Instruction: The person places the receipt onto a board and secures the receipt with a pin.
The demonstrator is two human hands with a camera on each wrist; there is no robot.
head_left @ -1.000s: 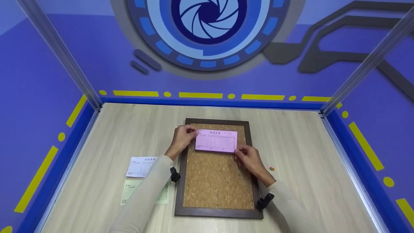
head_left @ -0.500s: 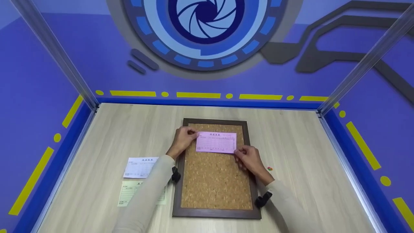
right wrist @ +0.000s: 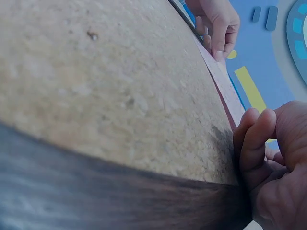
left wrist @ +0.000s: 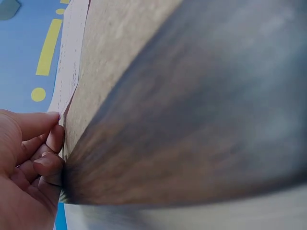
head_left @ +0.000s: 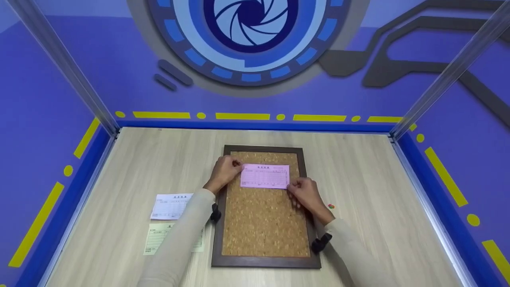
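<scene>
- The pink slip (head_left: 265, 176) lies flat on the upper part of the cork board (head_left: 265, 223), its long edges running left to right.
- The left hand (head_left: 225, 171) pinches the slip's upper left corner, fingers curled, knuckles over the board's left frame; the left wrist view shows the fingertips (left wrist: 53, 139) pressed at the paper's edge.
- The right hand (head_left: 306, 194) pinches the slip's lower right corner with curled fingers; in the right wrist view the fingers (right wrist: 254, 143) bend over the slip's near end.
- The board has a dark wooden frame and lies in the middle of the table (head_left: 358, 179), long side pointing away from the person.
- A white slip (head_left: 171, 206) lies on the table left of the board, with a pale green slip (head_left: 157, 237) just below it, partly under the left sleeve.
- A small coloured pin (head_left: 330, 206) sits on the table just right of the right hand.
</scene>
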